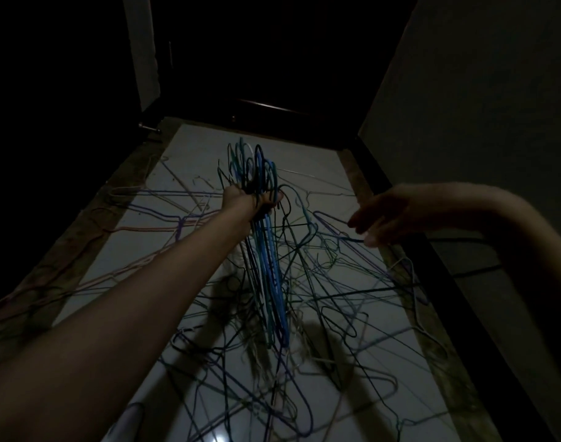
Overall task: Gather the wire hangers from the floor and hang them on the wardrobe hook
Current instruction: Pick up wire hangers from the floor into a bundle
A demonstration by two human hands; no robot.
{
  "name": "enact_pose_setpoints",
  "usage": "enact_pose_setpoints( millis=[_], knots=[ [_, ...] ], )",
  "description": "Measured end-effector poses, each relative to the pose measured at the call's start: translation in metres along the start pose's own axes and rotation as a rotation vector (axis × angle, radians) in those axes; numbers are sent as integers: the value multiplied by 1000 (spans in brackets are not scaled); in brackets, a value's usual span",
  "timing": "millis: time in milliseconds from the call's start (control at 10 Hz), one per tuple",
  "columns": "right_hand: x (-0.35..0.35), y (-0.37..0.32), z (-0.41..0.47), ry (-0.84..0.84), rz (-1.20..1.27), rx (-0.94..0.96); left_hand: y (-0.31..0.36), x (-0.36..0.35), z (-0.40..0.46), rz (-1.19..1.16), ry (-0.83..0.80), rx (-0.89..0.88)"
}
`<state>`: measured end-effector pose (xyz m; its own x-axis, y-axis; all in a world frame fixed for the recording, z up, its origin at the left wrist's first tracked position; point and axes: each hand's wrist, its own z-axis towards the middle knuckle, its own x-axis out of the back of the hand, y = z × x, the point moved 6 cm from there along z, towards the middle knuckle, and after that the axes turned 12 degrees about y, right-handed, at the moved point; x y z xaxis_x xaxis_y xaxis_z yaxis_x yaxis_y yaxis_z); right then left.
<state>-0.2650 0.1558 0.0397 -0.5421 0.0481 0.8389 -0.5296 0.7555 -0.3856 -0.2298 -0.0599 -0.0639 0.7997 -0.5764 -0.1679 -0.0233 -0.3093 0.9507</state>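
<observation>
Dim room, hard to see much. Left hand [250, 199] is stretched out ahead, fingers curled tight round a bundle of hangers [266, 250] — blues, teals, a white one, some black. Hook ends stick up above the fist, the bodies hang down below it, lower ends down among the loose pile, can't tell if touching the floor.

Right hand [384, 218] is off to the right of the bundle, well apart from it, fingers loosely extended & pointing back toward the left hand. Fingertips sit at a dark blue hanger [336, 232] that's tilted up off the pile; too blurred & dark to say whether it's pinched or just touched.

Loose hangers [320, 330] lie tangled on the pale floor [190, 301] under & around both hands, thickest below the bundle & nearer me. A few pinkish & purple ones [164, 223] lie to the left of the left forearm.

Beyond the left hand, dark wardrobe [273, 74]; grey wall [480, 106] behind the right arm.
</observation>
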Motion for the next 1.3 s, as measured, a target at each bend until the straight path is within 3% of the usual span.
enact_pose_setpoints(
  millis=[200, 500, 700, 900, 1100, 1300],
  knots=[
    [-19, 14, 20, 117, 5, -99, 21, -14, -6, -23, -81, -104],
    [-20, -25, 55, 576, 141, 105, 46, -15, -17, 47, -119, -272],
    [0, -12, 52, 896, 119, 88, 46, -5, -8, -40, -110, -150],
    [19, -2, 35, 960, 405, 167, 40, 11, 5, -23, -118, -127],
    [17, 13, 30, 1001, 393, 123, 47, 13, 3, 121, -96, -166],
    [23, 24, 25, 1154, 443, 139, 58, 18, 1, 150, -85, -177]
  ],
)
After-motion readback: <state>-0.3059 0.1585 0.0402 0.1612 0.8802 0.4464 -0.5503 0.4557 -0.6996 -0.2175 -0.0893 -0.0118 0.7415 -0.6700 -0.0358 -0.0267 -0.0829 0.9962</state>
